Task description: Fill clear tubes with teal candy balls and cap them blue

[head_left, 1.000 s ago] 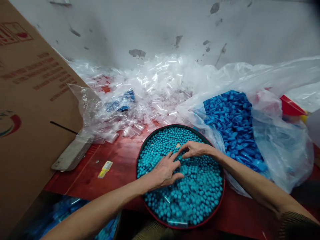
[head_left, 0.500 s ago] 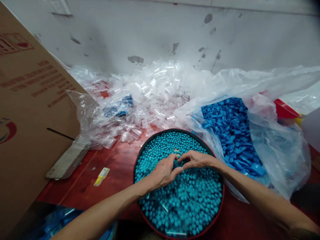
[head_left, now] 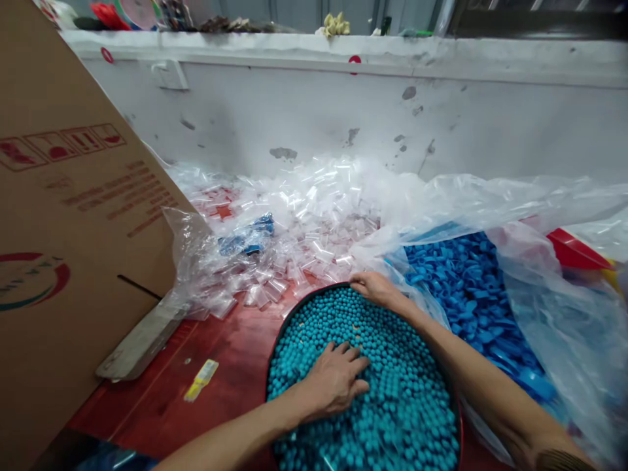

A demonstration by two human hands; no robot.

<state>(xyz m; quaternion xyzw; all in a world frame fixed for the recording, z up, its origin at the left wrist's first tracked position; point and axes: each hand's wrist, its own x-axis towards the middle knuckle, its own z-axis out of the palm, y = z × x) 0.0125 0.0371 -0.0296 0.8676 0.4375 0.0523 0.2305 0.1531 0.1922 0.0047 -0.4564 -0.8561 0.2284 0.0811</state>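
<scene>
A round, dark-walled tray (head_left: 273, 340) with a red outer edge is full of small turquoise balls (head_left: 314, 320). On top of the balls, near the tray's middle, lies my left hand (head_left: 337, 379), palm down with its fingers spread. My right hand (head_left: 375, 288) is closed over the tray's far rim, its fingertips curled at the edge. Some balls in the near part of the tray are blurred. The tray's near side is cut off by the bottom of the view.
Behind the tray lie many small clear plastic pieces (head_left: 314, 242) on the red table (head_left: 220, 347). A clear bag (head_left: 540, 294) of blue plastic parts (head_left: 466, 281) lies at right. A cardboard box (head_left: 88, 216) stands at left, by a grey block (head_left: 142, 340) and a yellow-white packet (head_left: 201, 379).
My hands were together over the balls. The right hand has moved away to the far rim, and the left has opened flat onto the balls. The view has tilted up.
</scene>
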